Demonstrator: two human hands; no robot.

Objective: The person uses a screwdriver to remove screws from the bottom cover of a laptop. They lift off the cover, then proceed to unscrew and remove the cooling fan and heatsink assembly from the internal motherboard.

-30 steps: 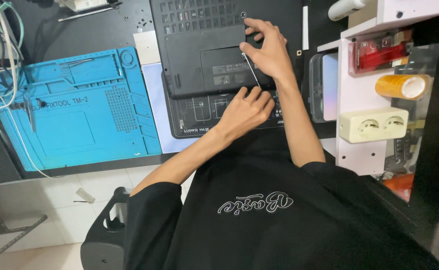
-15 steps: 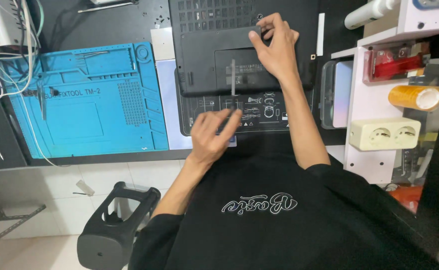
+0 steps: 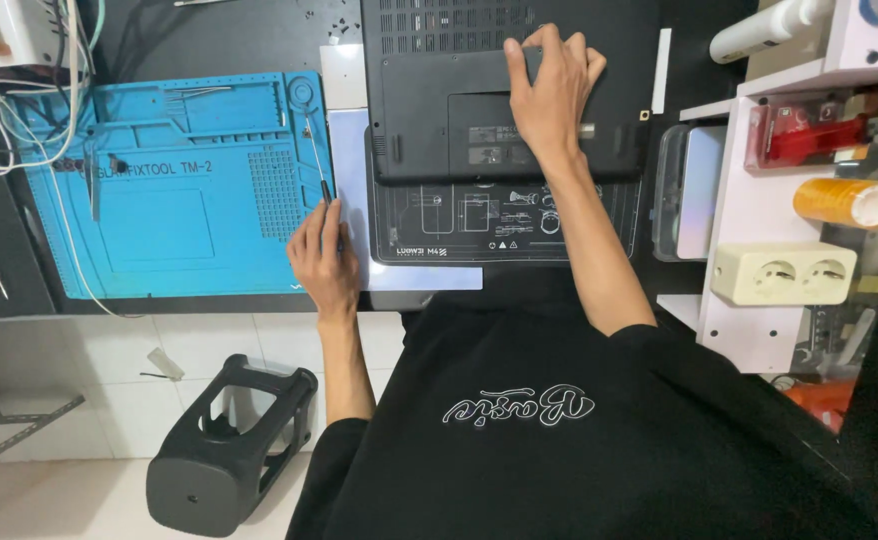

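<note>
Leftward since the earlier frames, the left hand (image 3: 324,262) has left the laptop and now pinches a thin metal screwdriver (image 3: 317,165) by its dark handle, the shaft lying over the right edge of the blue silicone repair mat (image 3: 174,220). That mat is matte, ridged with small moulded compartments and a dotted grid patch, white lettering near its middle. Right of it, the right hand (image 3: 551,92) rests spread on the upturned black laptop (image 3: 439,80), fingertips at the vent slots. A dark work mat (image 3: 459,225) with white line diagrams lies beneath. At far right, a cream double socket (image 3: 784,272), an orange tape roll (image 3: 852,200) and a red translucent box (image 3: 809,132) occupy white shelving.
</note>
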